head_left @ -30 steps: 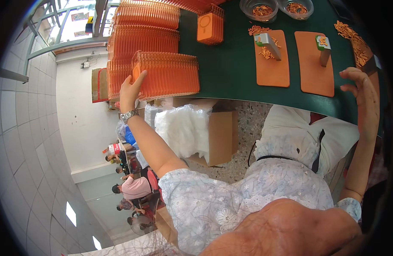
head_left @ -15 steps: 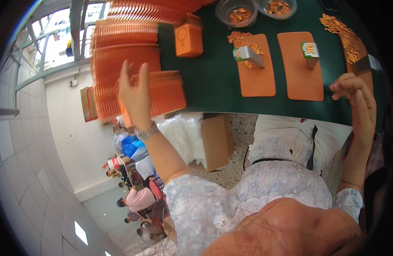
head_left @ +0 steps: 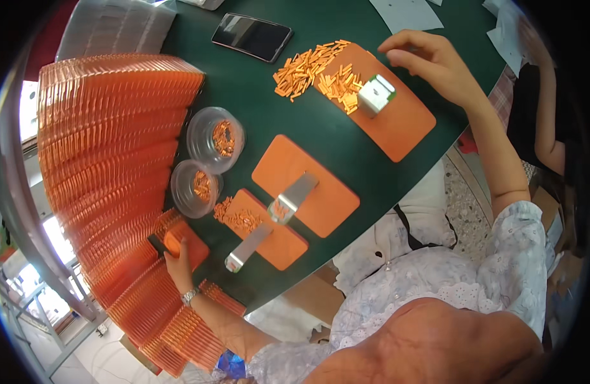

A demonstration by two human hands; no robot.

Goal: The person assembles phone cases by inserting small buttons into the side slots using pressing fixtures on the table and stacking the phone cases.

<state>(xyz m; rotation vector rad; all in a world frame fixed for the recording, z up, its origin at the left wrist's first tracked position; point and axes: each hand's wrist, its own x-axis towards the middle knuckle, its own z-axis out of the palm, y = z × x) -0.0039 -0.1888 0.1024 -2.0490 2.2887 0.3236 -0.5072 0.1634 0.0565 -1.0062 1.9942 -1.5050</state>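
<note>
My left hand [head_left: 178,262] reaches to a short stack of flat orange cases [head_left: 196,246] at the left, its fingers closed at the edge of a case with a rounded orange patch. Part of the fingers is hidden there. Over the far end of the right orange board [head_left: 404,121] hovers my right hand [head_left: 436,67], thumb and forefinger curved with a small gap and nothing visible between them. A metal block with a green-edged top [head_left: 376,94] stands on that board beside small orange strips [head_left: 340,84].
Long rows of orange cases [head_left: 122,141] line the left. Two clear round tubs [head_left: 234,153] hold orange bits. Metal stands rest on the middle board [head_left: 333,205] and left board [head_left: 285,253]. A phone [head_left: 251,37] and white sheets [head_left: 407,14] lie farther back. Someone's arm [head_left: 546,109] shows at right.
The view has swung toward the right side of the table. My left hand has gone from over the rows of cases to the short stack. My right hand has moved over the right board.
</note>
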